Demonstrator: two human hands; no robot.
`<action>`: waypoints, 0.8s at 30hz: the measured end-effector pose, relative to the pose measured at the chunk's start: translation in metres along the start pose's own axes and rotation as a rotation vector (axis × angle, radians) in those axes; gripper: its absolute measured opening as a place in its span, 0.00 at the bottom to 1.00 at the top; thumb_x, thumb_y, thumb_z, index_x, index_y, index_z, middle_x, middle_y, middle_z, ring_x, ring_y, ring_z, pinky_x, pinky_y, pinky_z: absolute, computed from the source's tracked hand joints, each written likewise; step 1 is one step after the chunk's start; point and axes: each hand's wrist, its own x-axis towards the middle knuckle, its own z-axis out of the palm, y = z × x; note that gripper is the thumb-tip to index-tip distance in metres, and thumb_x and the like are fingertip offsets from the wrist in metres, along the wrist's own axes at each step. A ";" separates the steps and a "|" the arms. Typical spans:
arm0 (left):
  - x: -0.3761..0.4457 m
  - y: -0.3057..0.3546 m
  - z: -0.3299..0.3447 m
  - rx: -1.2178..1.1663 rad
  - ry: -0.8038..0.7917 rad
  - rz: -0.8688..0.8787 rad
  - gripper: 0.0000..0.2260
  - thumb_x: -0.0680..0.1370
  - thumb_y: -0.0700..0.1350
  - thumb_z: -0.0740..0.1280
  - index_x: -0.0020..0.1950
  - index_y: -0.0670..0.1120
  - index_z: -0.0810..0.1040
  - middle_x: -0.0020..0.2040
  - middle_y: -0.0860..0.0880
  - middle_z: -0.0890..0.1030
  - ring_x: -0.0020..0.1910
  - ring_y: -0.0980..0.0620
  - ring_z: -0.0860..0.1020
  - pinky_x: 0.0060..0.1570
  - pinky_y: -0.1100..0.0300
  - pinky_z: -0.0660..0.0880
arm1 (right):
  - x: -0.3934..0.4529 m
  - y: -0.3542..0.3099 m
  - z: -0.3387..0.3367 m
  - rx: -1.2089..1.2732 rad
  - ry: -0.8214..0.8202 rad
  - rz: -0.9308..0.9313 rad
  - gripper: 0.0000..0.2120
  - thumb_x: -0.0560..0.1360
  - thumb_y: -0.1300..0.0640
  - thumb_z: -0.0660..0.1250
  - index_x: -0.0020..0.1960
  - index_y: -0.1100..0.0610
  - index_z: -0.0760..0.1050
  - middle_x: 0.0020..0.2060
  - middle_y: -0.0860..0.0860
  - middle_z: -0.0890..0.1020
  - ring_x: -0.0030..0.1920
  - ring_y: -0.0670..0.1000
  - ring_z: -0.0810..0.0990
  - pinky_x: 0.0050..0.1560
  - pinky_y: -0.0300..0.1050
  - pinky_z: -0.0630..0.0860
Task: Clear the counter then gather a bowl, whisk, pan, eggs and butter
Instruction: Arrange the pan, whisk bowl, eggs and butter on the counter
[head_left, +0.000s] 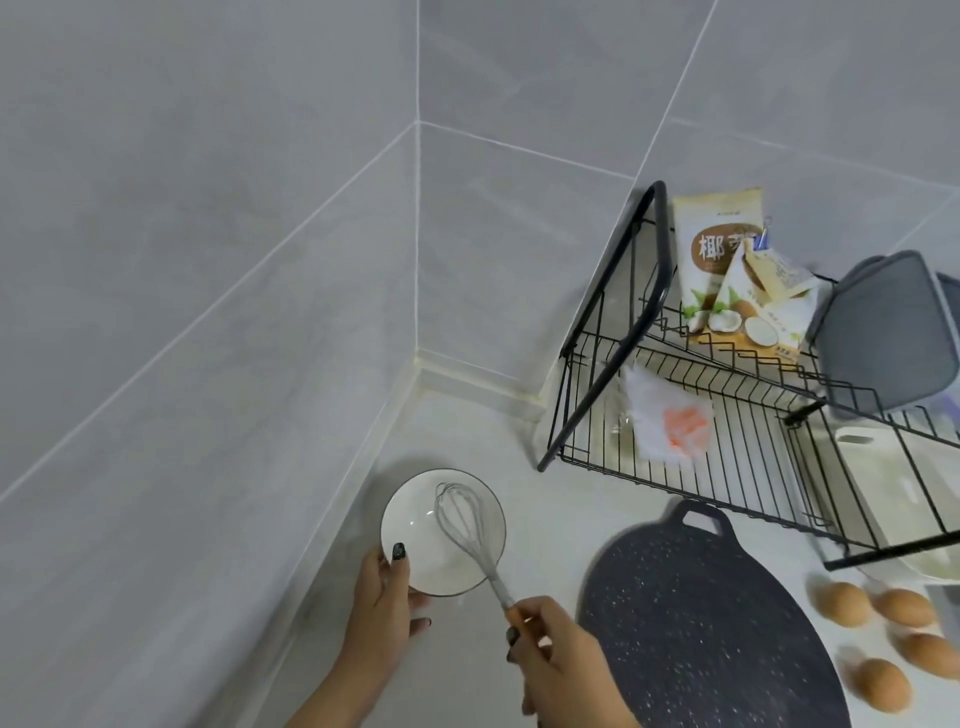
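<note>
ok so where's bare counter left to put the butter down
Bare counter lies in the wall corner, behind the bowl and left of the dish rack. A narrower strip runs between the bowl and the dark pan. Right of the pan is crowded: four eggs sit under the rack's front edge.
</note>
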 end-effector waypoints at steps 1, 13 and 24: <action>-0.001 -0.001 0.001 -0.011 -0.017 -0.001 0.11 0.82 0.51 0.57 0.63 0.50 0.68 0.57 0.45 0.77 0.46 0.47 0.81 0.42 0.49 0.79 | -0.001 -0.004 0.005 0.022 -0.032 0.046 0.09 0.77 0.63 0.61 0.46 0.51 0.76 0.38 0.51 0.82 0.27 0.47 0.75 0.25 0.39 0.73; -0.007 -0.005 0.004 -0.084 -0.139 0.039 0.12 0.84 0.48 0.55 0.68 0.55 0.64 0.57 0.44 0.82 0.43 0.47 0.85 0.40 0.55 0.79 | 0.000 -0.034 0.032 0.179 -0.256 0.168 0.12 0.74 0.58 0.64 0.56 0.54 0.69 0.44 0.53 0.82 0.34 0.55 0.83 0.34 0.54 0.81; 0.050 0.030 0.016 0.067 -0.119 0.052 0.12 0.84 0.48 0.54 0.67 0.53 0.68 0.51 0.42 0.81 0.46 0.40 0.82 0.48 0.51 0.80 | 0.001 -0.014 -0.001 0.179 -0.161 0.171 0.21 0.77 0.56 0.65 0.67 0.54 0.64 0.53 0.51 0.77 0.42 0.48 0.82 0.46 0.44 0.80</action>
